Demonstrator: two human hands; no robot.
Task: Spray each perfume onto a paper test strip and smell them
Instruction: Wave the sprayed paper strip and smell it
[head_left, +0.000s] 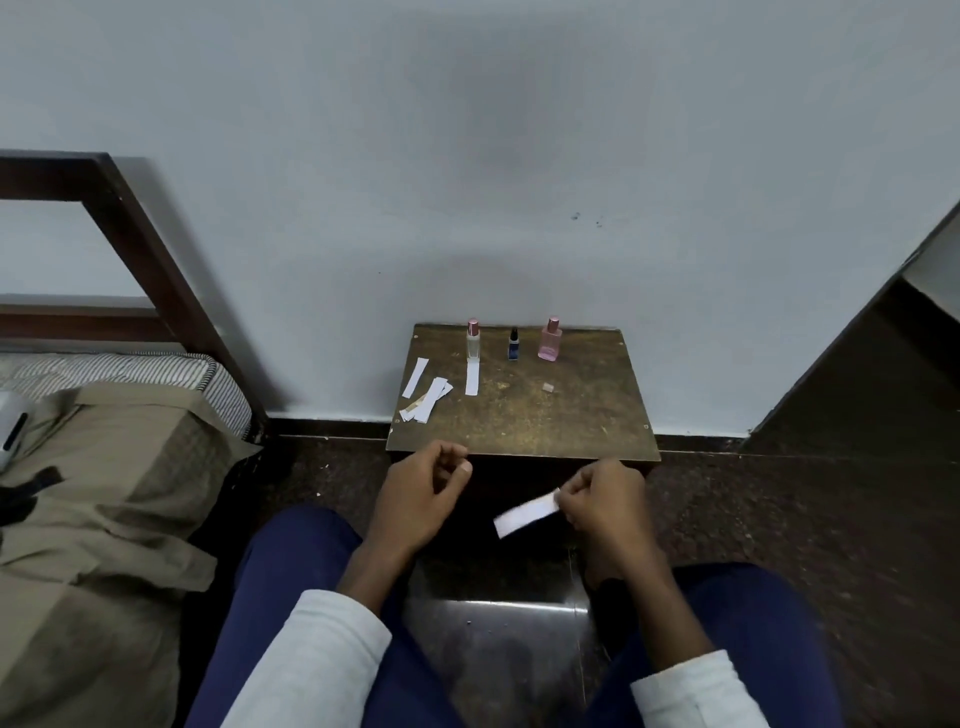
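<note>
Three perfume bottles stand at the back of a small brown table (571, 415): a clear bottle with a pink cap (472, 340), a small dark blue bottle (513, 345) and a pink bottle (549, 340). One white paper strip (471, 378) lies in front of the clear bottle. Several more strips (426, 397) lie at the table's left. My right hand (602, 506) pinches a white paper strip (525, 514) in front of the table's near edge. My left hand (421, 493) hovers at the near edge, fingers loosely curled, holding nothing.
A bed with a tan cover (93, 493) and a dark wooden frame (156, 270) stands at the left. A dark cabinet side (857, 389) rises at the right. A small scrap (546, 387) lies on the table. My knees in blue trousers (291, 597) flank the dark floor.
</note>
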